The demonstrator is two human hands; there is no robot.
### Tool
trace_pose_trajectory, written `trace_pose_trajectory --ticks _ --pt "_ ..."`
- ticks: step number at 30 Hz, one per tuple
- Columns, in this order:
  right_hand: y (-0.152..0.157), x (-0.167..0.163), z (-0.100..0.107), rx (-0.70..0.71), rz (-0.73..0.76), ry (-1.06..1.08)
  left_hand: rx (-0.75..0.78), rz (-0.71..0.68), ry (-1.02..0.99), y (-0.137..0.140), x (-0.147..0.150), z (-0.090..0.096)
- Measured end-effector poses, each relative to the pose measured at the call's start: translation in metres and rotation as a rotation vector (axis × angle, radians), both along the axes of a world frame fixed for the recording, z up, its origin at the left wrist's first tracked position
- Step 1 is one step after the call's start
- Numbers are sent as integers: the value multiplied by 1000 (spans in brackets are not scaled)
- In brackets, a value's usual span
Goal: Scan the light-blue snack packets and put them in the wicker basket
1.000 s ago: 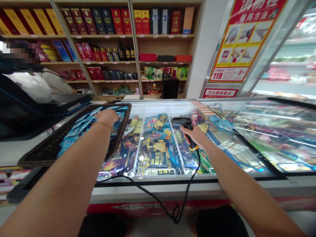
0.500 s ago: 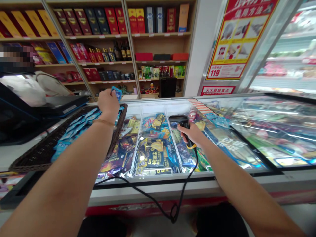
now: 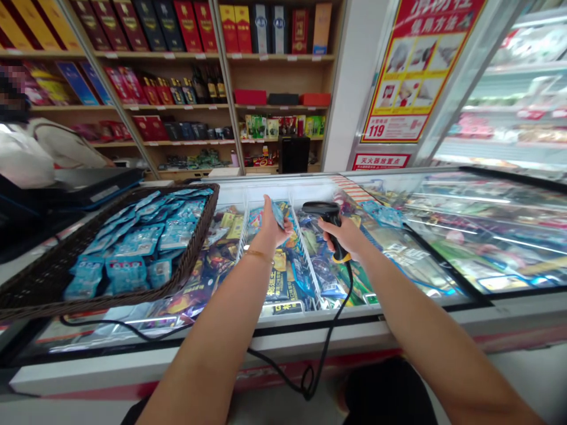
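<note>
In my left hand [image 3: 273, 227] is a small blue packet [image 3: 278, 213], held upright over the chest freezer [image 3: 266, 188]. My right hand [image 3: 343, 236] grips a black barcode scanner [image 3: 322, 209] by its handle, the head pointing left toward the packet. The two are apart, with a short gap between them. From the scanner's base a black cable [image 3: 330, 336] hangs down in front of the freezer. To the left stands a dark brown woven basket [image 3: 201, 242], piled with similar blue packets [image 3: 137, 239].
Bagged frozen goods [image 3: 279, 277] lie inside the freezer, split by white wire dividers [image 3: 305, 248]. Behind it stand shelves [image 3: 281, 57] of boxes and bottles. A person in a light top [image 3: 62, 144] is at the far left. A red and yellow poster [image 3: 411, 77] hangs on the right.
My left hand has moved right with the blue packet, from above the basket to near the scanner. The view has shifted a little, showing more of the basket. My right hand still holds the scanner.
</note>
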State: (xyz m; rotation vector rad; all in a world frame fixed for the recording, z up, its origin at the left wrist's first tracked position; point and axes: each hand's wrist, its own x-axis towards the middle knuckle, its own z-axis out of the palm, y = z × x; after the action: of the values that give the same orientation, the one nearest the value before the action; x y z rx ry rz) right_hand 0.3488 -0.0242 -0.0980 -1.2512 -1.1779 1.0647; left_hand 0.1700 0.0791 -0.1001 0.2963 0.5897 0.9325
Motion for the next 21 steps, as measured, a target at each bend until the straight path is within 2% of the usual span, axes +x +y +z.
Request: trace_pose_trajectory --ticks 3,6,13,17,21 --pt "0 1 -1 0 18 -12 36 -3 -3 -3 -2 0" --pt "-1 0 1 7 23 -10 96 126 13 0 -2 -2" --pt "-8 -6 8 -9 19 -47 284 324 347 13 -3 -20" --pt "-9 -7 7 -12 11 -61 343 368 409 12 -5 -22" --pt "-9 -7 6 -11 16 -92 450 349 394 8 -6 -22"
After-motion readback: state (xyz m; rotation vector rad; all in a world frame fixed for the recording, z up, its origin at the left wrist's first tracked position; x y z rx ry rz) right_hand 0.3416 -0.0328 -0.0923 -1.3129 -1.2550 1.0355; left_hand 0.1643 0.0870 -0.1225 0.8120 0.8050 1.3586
